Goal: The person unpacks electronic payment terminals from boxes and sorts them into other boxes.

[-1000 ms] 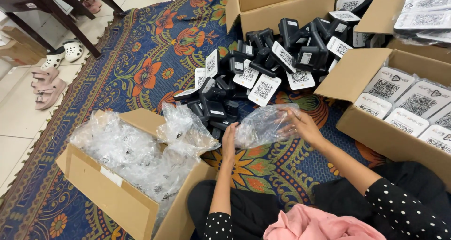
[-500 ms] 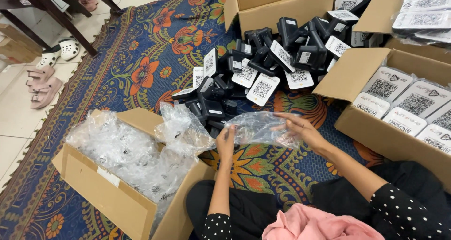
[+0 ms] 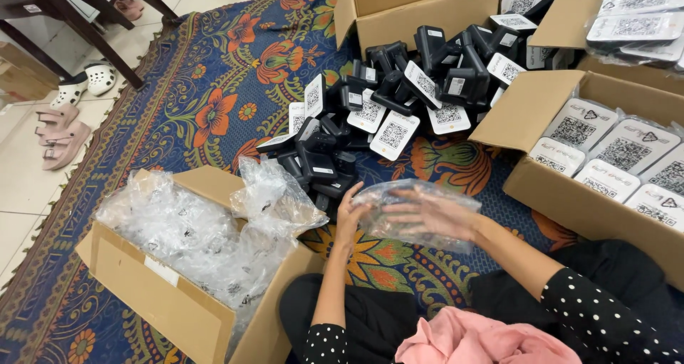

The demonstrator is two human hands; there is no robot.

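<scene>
A clear plastic bag (image 3: 456, 238) hangs between both my hands above the patterned rug. My left hand (image 3: 349, 209) pinches its left edge. My right hand (image 3: 436, 213) is pushed inside the bag, fingers spread, seen through the film. Just beyond the hands lies a heap of black devices with white square-code plates (image 3: 399, 97).
A cardboard box of crumpled clear bags (image 3: 178, 236) stands at my left knee. At right an open box holds bagged white plates (image 3: 605, 164). Another open box (image 3: 420, 4) sits beyond the heap. Sandals (image 3: 60, 132) and chair legs are on the tiles at far left.
My right hand has slid inside the bag, which now sits lower and closer to me. My left hand stays on the bag's left edge.
</scene>
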